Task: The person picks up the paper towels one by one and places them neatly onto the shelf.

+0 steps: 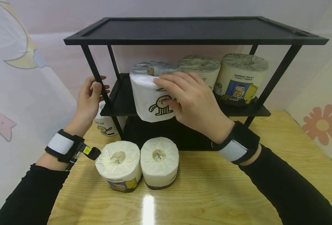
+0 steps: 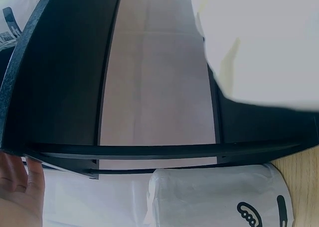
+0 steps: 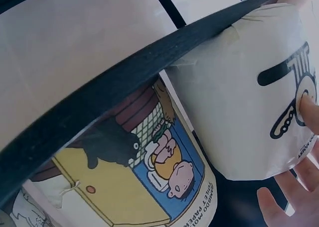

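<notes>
My right hand [image 1: 194, 98] grips a wrapped toilet paper roll [image 1: 151, 93] with a line-drawn figure on its front. Its fingers lie over the roll's top and the thumb presses the front; the right wrist view shows the thumb on the drawing. This roll leans at the front of the middle shelf [image 1: 123, 104] of a black rack [image 1: 196, 42], its lower end overlapping the shelf edge. On the left, my left hand [image 1: 88, 98] holds the rack's front post [image 1: 94, 67], fingertips showing behind it. In the left wrist view, that hand [image 2: 22, 192] is at a rack corner.
Behind the right hand, a roll [image 1: 200, 64] and a picture-labelled roll [image 1: 239, 78] stand on the shelf. Two rolls, one left [image 1: 118, 162] and one right [image 1: 160, 162], stand on the wooden table [image 1: 199, 193] before the rack. Another roll [image 1: 105, 125] is beside its left end.
</notes>
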Demonstrator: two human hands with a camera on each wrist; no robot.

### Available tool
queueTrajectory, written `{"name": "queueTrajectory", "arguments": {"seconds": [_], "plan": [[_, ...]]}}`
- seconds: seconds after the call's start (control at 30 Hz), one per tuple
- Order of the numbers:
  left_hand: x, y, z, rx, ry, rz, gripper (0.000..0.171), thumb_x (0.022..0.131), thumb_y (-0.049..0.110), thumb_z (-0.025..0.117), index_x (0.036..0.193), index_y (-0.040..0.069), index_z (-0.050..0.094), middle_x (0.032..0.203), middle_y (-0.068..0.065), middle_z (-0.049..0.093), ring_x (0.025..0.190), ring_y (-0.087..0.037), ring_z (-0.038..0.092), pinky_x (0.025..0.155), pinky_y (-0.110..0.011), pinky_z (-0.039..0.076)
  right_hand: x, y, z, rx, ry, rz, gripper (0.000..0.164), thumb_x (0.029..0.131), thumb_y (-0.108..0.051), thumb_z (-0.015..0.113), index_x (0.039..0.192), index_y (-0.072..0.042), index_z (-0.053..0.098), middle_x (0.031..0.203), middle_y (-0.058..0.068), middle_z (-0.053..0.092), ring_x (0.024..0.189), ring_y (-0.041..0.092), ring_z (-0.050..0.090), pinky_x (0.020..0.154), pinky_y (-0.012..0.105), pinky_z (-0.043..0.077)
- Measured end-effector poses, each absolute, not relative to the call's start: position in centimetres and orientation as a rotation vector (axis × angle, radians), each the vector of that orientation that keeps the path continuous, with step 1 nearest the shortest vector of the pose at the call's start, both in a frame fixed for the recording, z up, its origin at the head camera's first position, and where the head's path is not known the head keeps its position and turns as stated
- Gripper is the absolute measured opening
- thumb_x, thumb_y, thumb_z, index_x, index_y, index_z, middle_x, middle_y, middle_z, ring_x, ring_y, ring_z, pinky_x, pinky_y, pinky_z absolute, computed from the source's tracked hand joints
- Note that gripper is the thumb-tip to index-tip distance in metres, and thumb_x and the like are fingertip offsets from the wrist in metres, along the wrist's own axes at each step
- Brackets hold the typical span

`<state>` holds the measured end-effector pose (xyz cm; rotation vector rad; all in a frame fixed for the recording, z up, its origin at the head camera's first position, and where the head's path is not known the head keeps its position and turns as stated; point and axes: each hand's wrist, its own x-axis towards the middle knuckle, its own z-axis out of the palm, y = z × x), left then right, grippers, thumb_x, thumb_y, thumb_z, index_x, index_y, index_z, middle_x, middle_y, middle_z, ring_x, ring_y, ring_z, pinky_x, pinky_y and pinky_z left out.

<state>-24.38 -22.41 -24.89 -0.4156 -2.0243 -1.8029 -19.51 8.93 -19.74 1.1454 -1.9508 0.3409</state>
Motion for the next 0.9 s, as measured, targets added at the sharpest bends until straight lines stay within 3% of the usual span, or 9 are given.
{"name": "queueTrajectory", "arguments": {"seconds": [0.13, 0.9], "plan": [[-24.4, -22.3, -24.9, -0.421, -2.021, -1.815, 0.052, 0.085, 0.055, 0.057, 0.124, 0.02, 0.059, 0.108, -0.009, 0.061, 0.104, -0.019, 0.059, 0.091, -0.028, 0.049, -19.6, 8.6, -19.6, 1.122, -1.955, 0.348, 0.043, 0.088, -0.004, 0.073, 0.13, -0.004, 0.062, 0.126, 0.014, 0.065, 0.117, 0.029, 0.059, 0.099, 0.045, 0.042], [-24.3, -22.5, -24.8, -0.399, -2.044, -1.806, 0.049, 0.087, 0.052, 0.056, 0.124, 0.021, 0.059, 0.108, -0.007, 0.061, 0.105, -0.018, 0.059, 0.092, -0.026, 0.049, -21.1, 5.7, -20.2, 0.945, -2.051, 0.335, 0.038, 0.093, -0.009, 0.07, 0.13, -0.009, 0.063, 0.128, 0.009, 0.064, 0.118, 0.026, 0.059, 0.091, 0.045, 0.048]]}}
